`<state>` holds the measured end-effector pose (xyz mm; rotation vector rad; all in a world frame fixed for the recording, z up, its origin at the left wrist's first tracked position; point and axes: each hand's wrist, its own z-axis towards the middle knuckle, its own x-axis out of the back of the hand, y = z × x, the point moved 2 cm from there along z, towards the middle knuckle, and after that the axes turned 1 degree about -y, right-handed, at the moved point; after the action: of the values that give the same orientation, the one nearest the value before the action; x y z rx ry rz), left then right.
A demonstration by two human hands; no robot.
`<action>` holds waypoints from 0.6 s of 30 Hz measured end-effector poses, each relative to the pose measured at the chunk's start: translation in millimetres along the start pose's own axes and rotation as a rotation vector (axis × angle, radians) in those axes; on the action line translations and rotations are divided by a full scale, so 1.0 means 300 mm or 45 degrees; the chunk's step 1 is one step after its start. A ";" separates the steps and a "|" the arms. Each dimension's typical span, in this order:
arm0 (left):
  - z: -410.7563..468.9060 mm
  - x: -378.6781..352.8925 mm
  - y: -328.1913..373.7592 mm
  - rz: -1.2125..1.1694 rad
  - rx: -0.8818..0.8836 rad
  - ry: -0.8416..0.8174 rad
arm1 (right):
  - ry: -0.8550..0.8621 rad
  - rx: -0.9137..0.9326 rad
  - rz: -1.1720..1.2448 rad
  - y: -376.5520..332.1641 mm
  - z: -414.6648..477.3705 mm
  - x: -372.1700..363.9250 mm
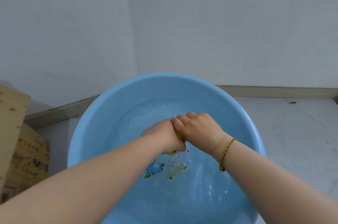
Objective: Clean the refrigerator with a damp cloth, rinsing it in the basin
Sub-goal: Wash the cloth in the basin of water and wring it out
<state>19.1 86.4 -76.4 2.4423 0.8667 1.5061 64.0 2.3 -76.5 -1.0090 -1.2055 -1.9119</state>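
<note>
Yellow cloth (172, 153) (mostly hidden) is clenched in 2 fists, left hand (161, 136) and right hand (198, 127). Below sits a round blue plastic basin (87, 132).

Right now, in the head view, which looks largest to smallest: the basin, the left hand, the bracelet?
1. basin, by far the largest
2. left hand, gripping the cloth
3. bracelet, smallest

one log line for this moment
stage: cloth rinse | left hand: grips cloth | right hand: grips cloth | place: over basin
</note>
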 end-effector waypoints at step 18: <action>-0.049 0.036 0.020 -2.184 0.289 -0.117 | 0.243 -0.531 0.080 -0.008 0.005 0.075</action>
<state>12.6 84.7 -58.6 0.8690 2.1881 0.5395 51.3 1.8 -57.8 -1.0271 -0.6739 -2.2026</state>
